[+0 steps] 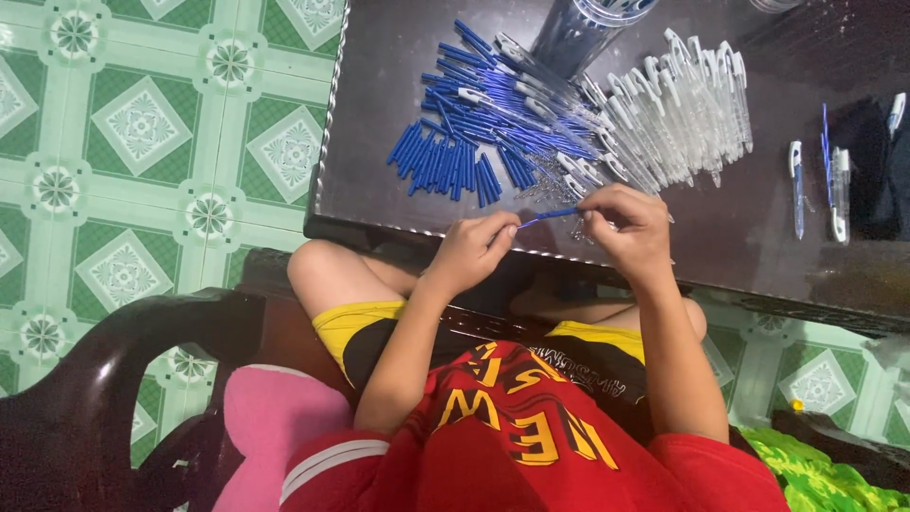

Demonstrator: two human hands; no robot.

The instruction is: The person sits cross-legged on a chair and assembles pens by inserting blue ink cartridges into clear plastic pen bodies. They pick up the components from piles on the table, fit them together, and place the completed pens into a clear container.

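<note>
My left hand [471, 250] and my right hand [624, 226] meet over the near edge of a dark table [379, 114]. Between them I hold a thin blue pen refill [548, 217]; the left fingers pinch its left end, the right fingers its right end. Just beyond my hands lies a heap of blue pen refills and caps [464, 142]. To its right is a pile of clear pen barrels [678, 109]. Small metal springs [555, 190] are scattered near my right hand.
A tall clear container [578, 33] stands behind the piles. A few assembled pens [834, 180] lie at the table's right. Green patterned floor tiles [142, 142] spread on the left. A dark chair arm [114, 379] and a pink cushion [275, 417] sit beside me.
</note>
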